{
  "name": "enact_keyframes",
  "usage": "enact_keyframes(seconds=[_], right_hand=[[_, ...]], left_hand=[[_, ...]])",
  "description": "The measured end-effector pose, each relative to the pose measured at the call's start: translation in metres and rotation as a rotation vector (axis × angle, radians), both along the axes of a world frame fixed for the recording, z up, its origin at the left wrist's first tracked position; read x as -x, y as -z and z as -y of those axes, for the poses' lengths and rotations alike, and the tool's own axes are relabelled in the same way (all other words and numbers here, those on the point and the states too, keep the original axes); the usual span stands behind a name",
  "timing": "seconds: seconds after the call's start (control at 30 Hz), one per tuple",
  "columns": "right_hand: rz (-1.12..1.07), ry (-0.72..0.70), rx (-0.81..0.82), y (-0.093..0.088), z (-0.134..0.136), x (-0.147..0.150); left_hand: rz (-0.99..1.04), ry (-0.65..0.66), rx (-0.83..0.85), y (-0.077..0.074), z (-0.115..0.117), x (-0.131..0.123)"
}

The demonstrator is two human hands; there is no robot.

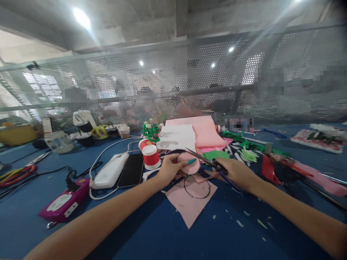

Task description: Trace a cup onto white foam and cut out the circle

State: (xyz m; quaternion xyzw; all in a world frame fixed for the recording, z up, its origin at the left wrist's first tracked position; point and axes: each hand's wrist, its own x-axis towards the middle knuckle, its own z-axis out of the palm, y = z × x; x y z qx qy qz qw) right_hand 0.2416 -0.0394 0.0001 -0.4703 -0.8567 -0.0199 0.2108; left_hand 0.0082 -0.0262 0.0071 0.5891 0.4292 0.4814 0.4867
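Observation:
My left hand [171, 168] pinches a round pink foam disc [189, 163] just above the blue table. My right hand [235, 173] is closed on the blue handles of a pair of scissors [202, 159], whose blades point left and reach the disc's upper edge. Below the disc lies a pink sheet [189, 202] with a drawn circle on it. A green scrap [215, 155] sits just behind the scissors.
A red and white paper cup [151, 157], a black phone [132, 170] and a white power bank [110, 175] lie to the left. White and pink sheets [189, 135] are stacked behind. A red glue gun [271, 169] lies to the right, a purple device [65, 204] at front left.

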Motion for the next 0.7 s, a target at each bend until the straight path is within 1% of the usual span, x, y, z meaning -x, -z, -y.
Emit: enact_keyframes(seconds=[0.13,0.3,0.43,0.53,0.7], right_hand=[[0.006,0.008,-0.009,0.000,0.001,0.001],[-0.001,0.019,-0.055,-0.001,0.000,0.000],[-0.087,0.148,-0.059,-0.003,-0.004,-0.004],[-0.163,0.237,-0.041,-0.004,-0.007,-0.009],[-0.281,0.264,-0.094,-0.003,-0.008,-0.012]], left_hand=[[0.016,0.017,-0.010,-0.002,0.001,-0.001],[0.044,0.004,0.030,0.000,-0.002,0.000],[0.165,-0.033,-0.014,0.004,-0.008,0.002],[0.250,-0.030,-0.068,0.005,-0.010,0.003],[0.333,-0.003,-0.150,0.004,-0.009,0.003]])
